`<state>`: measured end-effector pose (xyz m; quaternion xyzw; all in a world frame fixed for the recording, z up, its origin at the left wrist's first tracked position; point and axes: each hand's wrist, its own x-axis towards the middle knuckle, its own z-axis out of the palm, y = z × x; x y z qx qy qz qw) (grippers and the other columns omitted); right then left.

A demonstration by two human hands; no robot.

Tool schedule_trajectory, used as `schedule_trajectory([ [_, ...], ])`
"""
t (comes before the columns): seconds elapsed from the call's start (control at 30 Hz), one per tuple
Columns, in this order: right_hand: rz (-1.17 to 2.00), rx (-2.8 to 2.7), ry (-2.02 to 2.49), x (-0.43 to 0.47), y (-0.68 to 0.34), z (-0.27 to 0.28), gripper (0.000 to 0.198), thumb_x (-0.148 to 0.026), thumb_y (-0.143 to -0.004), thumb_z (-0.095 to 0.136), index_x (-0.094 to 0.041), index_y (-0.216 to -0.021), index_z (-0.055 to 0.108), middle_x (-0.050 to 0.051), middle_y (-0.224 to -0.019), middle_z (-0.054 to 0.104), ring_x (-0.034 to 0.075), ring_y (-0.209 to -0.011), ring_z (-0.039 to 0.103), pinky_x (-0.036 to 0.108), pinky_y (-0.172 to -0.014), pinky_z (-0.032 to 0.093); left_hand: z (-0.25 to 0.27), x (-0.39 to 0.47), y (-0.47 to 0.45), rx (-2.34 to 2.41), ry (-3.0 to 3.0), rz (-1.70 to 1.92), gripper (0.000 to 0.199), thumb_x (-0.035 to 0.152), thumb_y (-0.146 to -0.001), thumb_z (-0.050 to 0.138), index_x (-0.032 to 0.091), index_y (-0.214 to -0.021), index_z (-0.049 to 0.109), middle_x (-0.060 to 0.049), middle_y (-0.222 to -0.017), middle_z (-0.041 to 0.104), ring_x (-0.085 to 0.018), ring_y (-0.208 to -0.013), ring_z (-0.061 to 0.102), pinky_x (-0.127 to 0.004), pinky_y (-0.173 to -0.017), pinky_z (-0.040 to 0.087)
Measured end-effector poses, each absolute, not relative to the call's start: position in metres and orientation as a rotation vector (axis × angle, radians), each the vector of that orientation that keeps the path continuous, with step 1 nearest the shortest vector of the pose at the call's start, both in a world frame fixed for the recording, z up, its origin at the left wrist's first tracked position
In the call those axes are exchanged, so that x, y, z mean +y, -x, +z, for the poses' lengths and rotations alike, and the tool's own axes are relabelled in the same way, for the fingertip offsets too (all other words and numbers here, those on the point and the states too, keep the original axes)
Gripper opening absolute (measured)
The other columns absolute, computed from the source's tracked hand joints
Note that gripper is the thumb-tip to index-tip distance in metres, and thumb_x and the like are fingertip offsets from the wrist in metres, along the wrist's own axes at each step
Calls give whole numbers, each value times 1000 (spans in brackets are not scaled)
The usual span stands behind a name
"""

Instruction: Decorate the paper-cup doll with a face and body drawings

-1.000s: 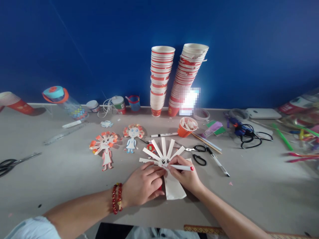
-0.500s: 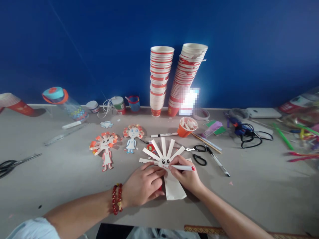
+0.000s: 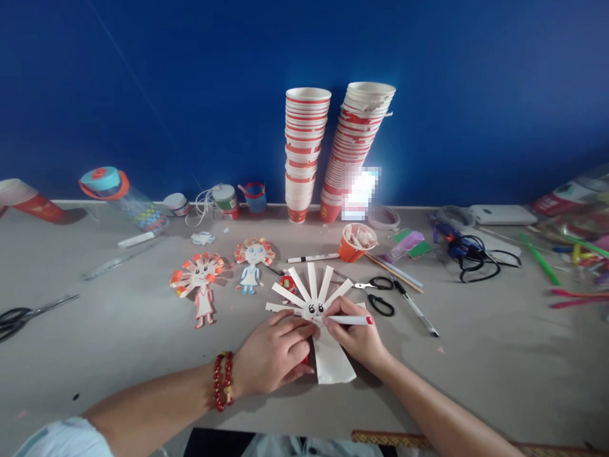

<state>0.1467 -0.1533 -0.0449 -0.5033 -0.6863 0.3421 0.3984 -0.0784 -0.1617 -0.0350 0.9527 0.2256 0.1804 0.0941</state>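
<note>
A white paper doll (image 3: 335,365) lies on the table, with strips fanned out around a small drawn face with black eyes. My left hand (image 3: 278,352) rests over its left side, fingers bent and holding it down. A small red piece (image 3: 305,361) shows beneath that hand, mostly hidden. In my right hand (image 3: 356,336), a white marker with a red end (image 3: 354,320) is pinched, its tip at the mouth of the face. Two coloured paper dolls, one in a pink-edged dress (image 3: 204,304) and one in a blue-edged dress (image 3: 250,274), lie to the left.
Scissors (image 3: 382,306) and a pen (image 3: 419,311) lie just right of the doll. Behind stand an orange cup of scraps (image 3: 353,251) and two tall paper cup stacks (image 3: 299,162). Other scissors (image 3: 28,316) lie far left, a water bottle (image 3: 128,200) behind them.
The marker tip has shifted very slightly at the mouth of the face. My left hand and the paper doll stay in place.
</note>
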Motion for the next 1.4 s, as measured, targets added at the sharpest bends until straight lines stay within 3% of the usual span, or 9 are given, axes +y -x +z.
schedule_trajectory([
  [0.4, 886, -1712, 1221, -152, -146, -46, 10, -13, -77, 57, -20, -70, 58, -2, -64, 60, 12, -58, 54, 22, -57, 41, -35, -161, 78, 666, -2823, 548, 32, 42, -101, 43, 16, -99, 61, -8, -132, 61, -23, -123, 53, -43, -115, 31],
  [0.63, 1029, -1267, 1105, -153, -153, -41, 12, -21, -84, 58, -21, -73, 53, -5, -58, 53, 11, -51, 46, 21, -49, 37, -36, -161, 79, 675, -2834, 526, 30, 43, -100, 47, 16, -96, 60, -7, -133, 61, -23, -123, 53, -42, -115, 30],
  [0.97, 867, -1342, 1046, -159, -167, -37, 14, -27, -91, 60, -20, -80, 57, -2, -64, 55, 12, -54, 49, 23, -50, 39, -32, -162, 78, 663, -2808, 644, 22, 38, -97, 52, 17, -96, 60, -7, -127, 65, -22, -119, 56, -42, -113, 34],
  [1.27, 784, -1337, 985, -161, -180, -30, 12, -26, -94, 57, -20, -84, 61, -2, -66, 57, 12, -56, 52, 22, -51, 40, -20, -147, 87, 819, -2606, 899, 13, 25, -98, 47, 18, -98, 57, -7, -96, 68, -21, -93, 61, -43, -99, 46],
  [1.4, 821, -1285, 969, -162, -181, -26, 10, -27, -93, 60, -20, -86, 60, -2, -68, 58, 11, -57, 55, 21, -50, 42, -14, -139, 91, 982, -2497, 853, 10, 23, -99, 46, 18, -96, 54, -6, -95, 65, -20, -92, 58, -42, -96, 45],
])
